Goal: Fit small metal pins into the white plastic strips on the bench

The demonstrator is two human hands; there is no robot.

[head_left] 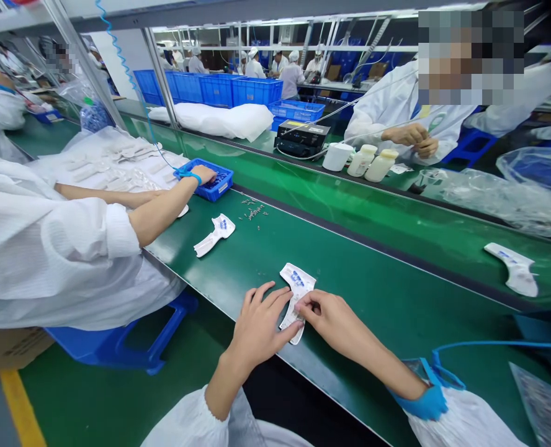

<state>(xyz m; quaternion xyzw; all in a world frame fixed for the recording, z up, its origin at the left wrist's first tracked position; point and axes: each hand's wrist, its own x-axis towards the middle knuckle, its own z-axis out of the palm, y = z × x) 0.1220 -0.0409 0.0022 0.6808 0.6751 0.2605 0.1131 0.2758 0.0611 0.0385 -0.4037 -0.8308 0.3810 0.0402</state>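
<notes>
A white, curved plastic shell half [296,280] with blue pieces inside its wide end lies on the green bench. My left hand [259,326] holds it against the surface, the thumb across its lower part and the index fingertip at its left edge; the other fingers are spread. Over the middle of the shell, my right hand [329,316] is closed in a pinch. Whatever sits between those fingertips is too small or hidden to make out. A blue wrist strap [419,397] circles my right wrist.
Another shell half [216,234] and scattered small metal pieces [255,212] lie farther up the bench. A co-worker's hand [204,175] reaches into a blue tray [224,186]. On the right rests another shell half [515,270]. White bottles [362,160] stand across the green strip.
</notes>
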